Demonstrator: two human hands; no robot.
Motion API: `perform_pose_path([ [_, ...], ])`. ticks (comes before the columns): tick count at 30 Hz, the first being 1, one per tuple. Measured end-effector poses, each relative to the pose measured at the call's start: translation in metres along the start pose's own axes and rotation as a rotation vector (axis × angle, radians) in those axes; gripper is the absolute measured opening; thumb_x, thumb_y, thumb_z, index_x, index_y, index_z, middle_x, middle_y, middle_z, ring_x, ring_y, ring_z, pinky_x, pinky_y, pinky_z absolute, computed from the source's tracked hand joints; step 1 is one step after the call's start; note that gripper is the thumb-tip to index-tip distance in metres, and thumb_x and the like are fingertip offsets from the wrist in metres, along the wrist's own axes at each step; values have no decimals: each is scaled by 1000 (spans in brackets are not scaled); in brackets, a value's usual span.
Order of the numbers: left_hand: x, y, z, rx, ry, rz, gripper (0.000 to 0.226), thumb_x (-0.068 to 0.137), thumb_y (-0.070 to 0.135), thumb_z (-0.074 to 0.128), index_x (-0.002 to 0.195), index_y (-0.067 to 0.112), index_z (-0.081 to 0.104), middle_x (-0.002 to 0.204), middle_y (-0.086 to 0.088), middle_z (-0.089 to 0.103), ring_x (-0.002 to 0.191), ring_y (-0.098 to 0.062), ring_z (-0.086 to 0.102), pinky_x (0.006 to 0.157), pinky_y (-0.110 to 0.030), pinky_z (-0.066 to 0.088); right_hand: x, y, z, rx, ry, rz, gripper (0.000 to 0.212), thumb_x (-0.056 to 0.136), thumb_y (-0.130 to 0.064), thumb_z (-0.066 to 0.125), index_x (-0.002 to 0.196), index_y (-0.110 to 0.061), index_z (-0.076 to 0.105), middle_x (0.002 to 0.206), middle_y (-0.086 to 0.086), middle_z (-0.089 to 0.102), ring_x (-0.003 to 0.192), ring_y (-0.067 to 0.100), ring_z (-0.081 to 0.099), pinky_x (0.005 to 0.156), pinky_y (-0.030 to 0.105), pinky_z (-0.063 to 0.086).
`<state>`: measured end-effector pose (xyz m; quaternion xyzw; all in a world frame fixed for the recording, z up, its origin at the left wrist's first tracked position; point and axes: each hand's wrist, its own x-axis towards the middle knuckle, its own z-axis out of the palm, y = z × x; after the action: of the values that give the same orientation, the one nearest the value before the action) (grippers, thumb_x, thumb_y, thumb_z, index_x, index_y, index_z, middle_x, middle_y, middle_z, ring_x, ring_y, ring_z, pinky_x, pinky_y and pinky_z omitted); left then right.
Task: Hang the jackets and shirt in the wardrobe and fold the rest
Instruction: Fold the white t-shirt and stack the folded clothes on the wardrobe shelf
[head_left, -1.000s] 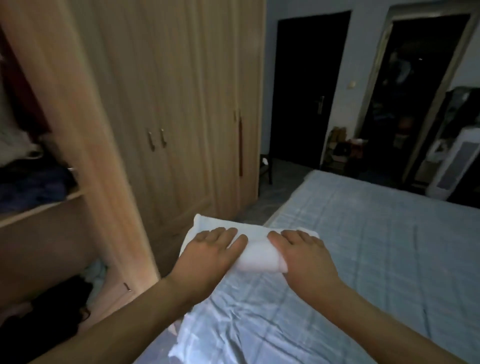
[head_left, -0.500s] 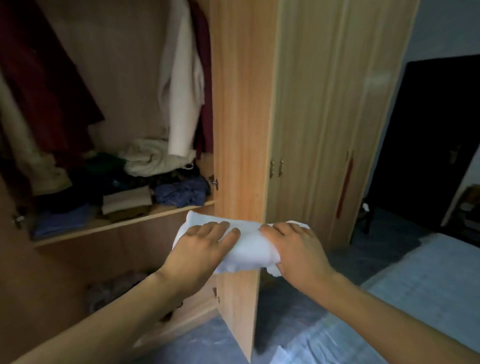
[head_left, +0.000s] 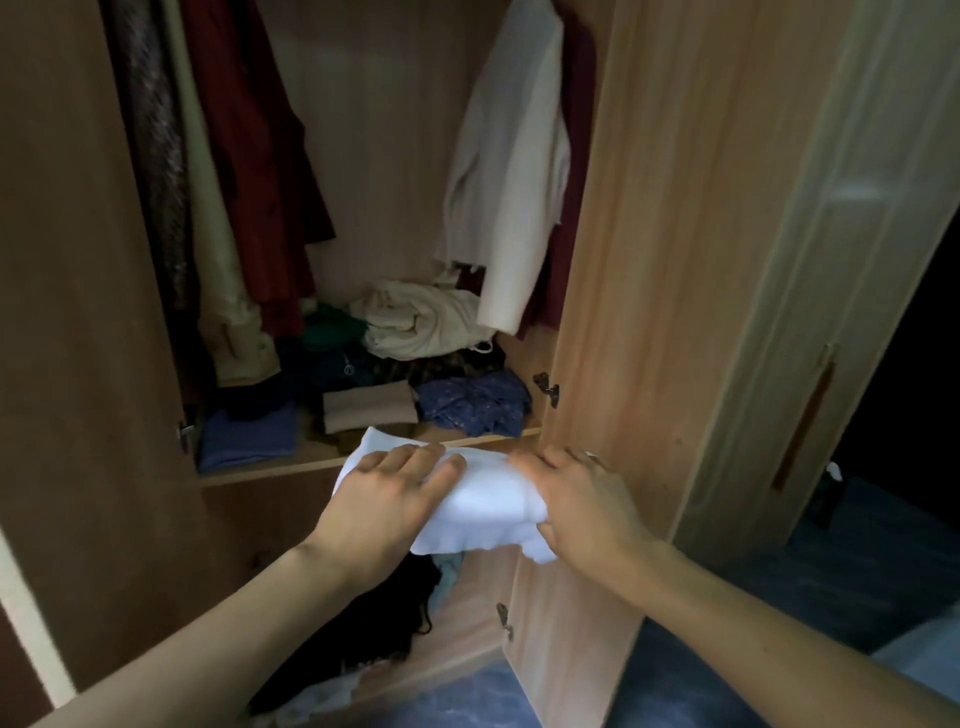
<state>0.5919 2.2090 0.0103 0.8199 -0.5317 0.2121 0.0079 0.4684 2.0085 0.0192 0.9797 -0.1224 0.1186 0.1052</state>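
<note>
A folded white garment (head_left: 483, 499) is held in front of the open wardrobe (head_left: 649, 260), just short of the shelf (head_left: 270, 470) edge and a little below its level; it is gripped at its left end by the left hand (head_left: 395, 499), fingers laid over the top with the thumb out of sight beneath, and at its right end by the right hand (head_left: 582, 499), fingers curled over the bundle. The step in hand is judged to be the stowing of this folded piece on the shelf. The shelf is already crowded — a blue folded piece (head_left: 249, 436) at the left, a tan folded piece (head_left: 369, 410) in the middle, a patterned blue garment (head_left: 472, 405) at the right, with a loose cream heap (head_left: 421, 322) behind. To do it well, the bundle should be lifted clear of the shelf lip before being pushed in, kept level so that the folds are not shaken open, and the loose lower edge hanging under the right hand should be tucked up first. A bare strip of shelf front between the blue and tan pieces looks the likeliest spot, though a place on top of the tan piece might serve — either way the garment should be set down flat, then released, rather than dropped. The hanging white jacket (head_left: 514, 171) and red garment (head_left: 249, 156) above should not be brushed
</note>
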Motion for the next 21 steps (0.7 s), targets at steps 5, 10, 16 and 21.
perform_pose_path([
  [5,11,-34,24,18,10,-14,71,47,9,84,117,10,70,115,-12,71,92,-31,71,65,-35,59,50,-8,18,57,15,-25,79,69,-23,68,141,-35,39,133,-10,51,118,19,53,94,28,44],
  [10,43,-60,54,81,-70,-32,71,57,16,83,126,11,65,121,-10,68,97,-29,70,69,-38,59,103,3,52,115,8,-46,80,65,-20,69,139,-34,44,128,-9,54,115,20,56,87,28,44],
  [16,104,-95,85,153,-60,-61,63,83,11,56,145,15,45,140,-7,54,115,-30,61,79,-42,55,181,35,89,146,56,-119,69,73,-23,67,137,-35,45,120,-5,56,106,24,58,79,31,46],
  [21,147,-131,98,201,-58,-68,68,73,6,72,138,11,55,129,-9,64,103,-31,68,66,-40,58,251,55,104,193,99,-159,71,74,-24,68,140,-34,45,125,-6,56,108,24,57,82,32,47],
])
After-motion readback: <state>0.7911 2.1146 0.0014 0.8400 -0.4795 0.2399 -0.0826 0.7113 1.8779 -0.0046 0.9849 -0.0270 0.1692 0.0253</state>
